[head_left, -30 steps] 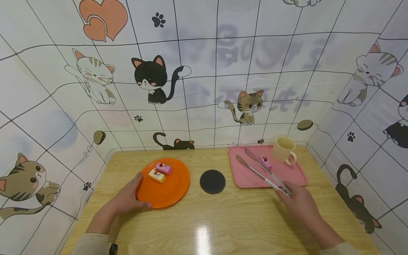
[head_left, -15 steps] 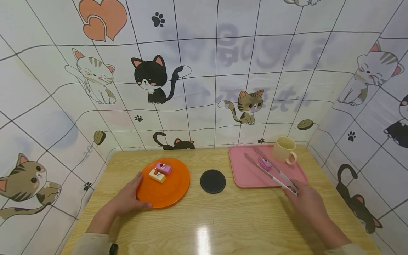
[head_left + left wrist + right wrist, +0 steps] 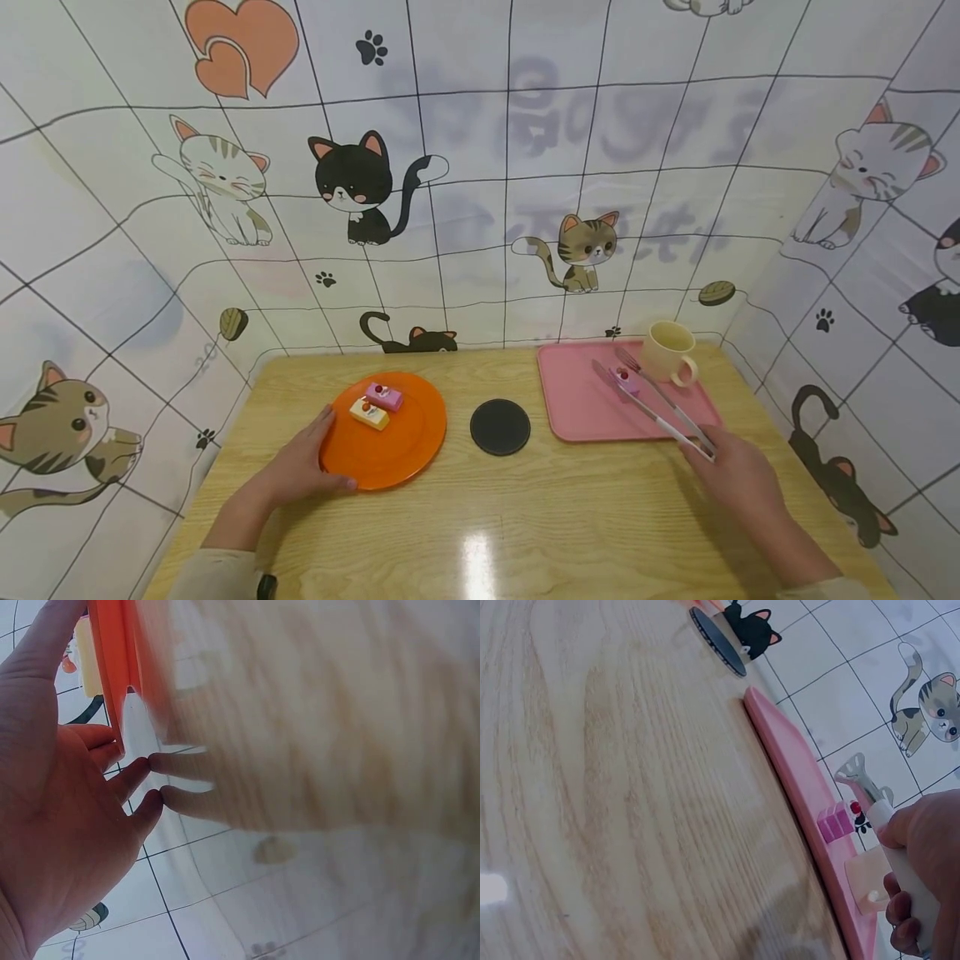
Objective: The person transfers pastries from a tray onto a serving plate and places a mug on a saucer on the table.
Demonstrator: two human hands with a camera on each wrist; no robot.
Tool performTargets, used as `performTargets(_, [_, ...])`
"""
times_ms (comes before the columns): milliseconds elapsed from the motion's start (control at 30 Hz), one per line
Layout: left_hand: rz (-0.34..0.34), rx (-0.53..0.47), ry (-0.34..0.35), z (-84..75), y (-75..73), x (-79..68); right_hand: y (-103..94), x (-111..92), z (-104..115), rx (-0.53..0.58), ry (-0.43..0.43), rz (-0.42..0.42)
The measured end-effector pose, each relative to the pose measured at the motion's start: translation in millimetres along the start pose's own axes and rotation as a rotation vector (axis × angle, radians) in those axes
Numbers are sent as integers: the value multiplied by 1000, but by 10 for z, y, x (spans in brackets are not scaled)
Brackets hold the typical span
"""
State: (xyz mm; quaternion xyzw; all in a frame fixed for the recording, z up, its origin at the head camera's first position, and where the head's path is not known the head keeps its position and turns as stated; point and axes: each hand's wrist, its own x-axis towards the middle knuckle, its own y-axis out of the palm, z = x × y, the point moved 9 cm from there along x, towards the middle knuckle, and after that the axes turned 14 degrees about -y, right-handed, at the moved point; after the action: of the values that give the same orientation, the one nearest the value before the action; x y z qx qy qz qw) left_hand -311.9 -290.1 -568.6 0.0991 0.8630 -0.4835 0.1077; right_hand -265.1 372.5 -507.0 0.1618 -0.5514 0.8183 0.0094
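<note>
My left hand (image 3: 296,461) rests spread at the left rim of the orange plate (image 3: 412,454), thumb near its front edge. In the left wrist view the fingertips touch down beside the plate's edge. Two small toy cake slices, one pink (image 3: 385,396) and one yellow (image 3: 370,413), sit on that plate. My right hand (image 3: 738,473) grips white-handled metal tongs (image 3: 663,417), which reach over the pink tray (image 3: 558,408). Their spread tips lie either side of a pink toy cake slice (image 3: 626,383) with a red berry, also seen as a pink cake (image 3: 836,821) in the right wrist view.
A cream mug (image 3: 667,354) stands at the tray's back right, close to the tongs' tips. Between plate and tray lies a round black coaster (image 3: 500,427) on the wooden table (image 3: 480,525). Cat-printed walls (image 3: 480,250) enclose the back and sides.
My right hand has shifted right with the tongs, bringing their tips from the left of the tray's cake slice to around it. My left hand and the plate have stayed put.
</note>
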Motion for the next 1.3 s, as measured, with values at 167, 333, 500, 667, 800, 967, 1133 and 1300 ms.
performTargets(167, [8,-4,-3,-3,7,-4,51,-25,-60,5,44,35])
performTargets(333, [8,-3,-10,18,13,3,117,-81,-109,12,84,53])
performTargets(500, [6,-3,-9,22,14,1,179,-132,-138,30,100,53])
performTargets(667, [2,-3,-9,14,8,-17,223,-148,-166,39,109,48])
performTargets(800, [-3,-3,-4,15,10,-17,248,-147,-188,45,123,64])
performTargets(967, [-9,-3,6,-16,-6,-25,256,-154,-210,48,140,73])
performTargets(1133, [-7,-8,10,-33,-8,-26,250,-164,-217,41,120,62])
performTargets(1300, [-6,-8,9,-44,-9,-31,263,-173,-229,47,117,67])
